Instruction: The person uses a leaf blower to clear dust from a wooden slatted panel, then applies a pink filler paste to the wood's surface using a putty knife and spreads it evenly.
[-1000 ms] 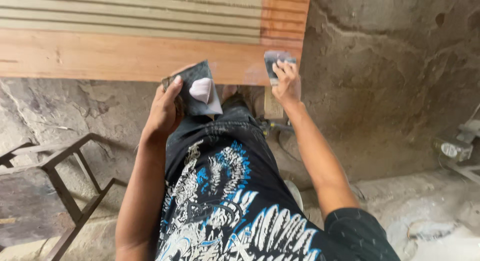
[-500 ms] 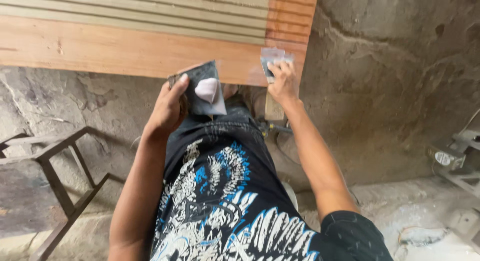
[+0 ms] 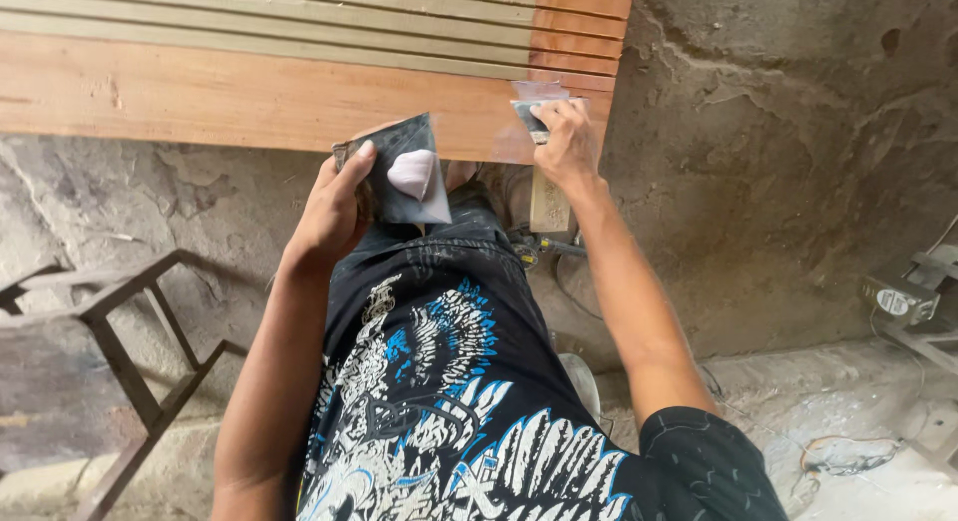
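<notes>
In the head view, the right hand [image 3: 565, 142] has moved slightly up and presses a small scraper blade [image 3: 529, 114] with pale filler onto the wooden panel [image 3: 230, 97]. The left hand [image 3: 334, 207] still grips a dark plate [image 3: 399, 167] carrying pinkish putty [image 3: 412, 174], just below the panel edge.

Right hand [image 3: 565, 142] covering most of the putty knife [image 3: 529, 117], wooden slatted panel [image 3: 249, 92] cut off at nine and twelve o'clock, metal frame [image 3: 120, 351] cropped at eight o'clock, grey device [image 3: 903, 299] at three o'clock too small to identify
</notes>
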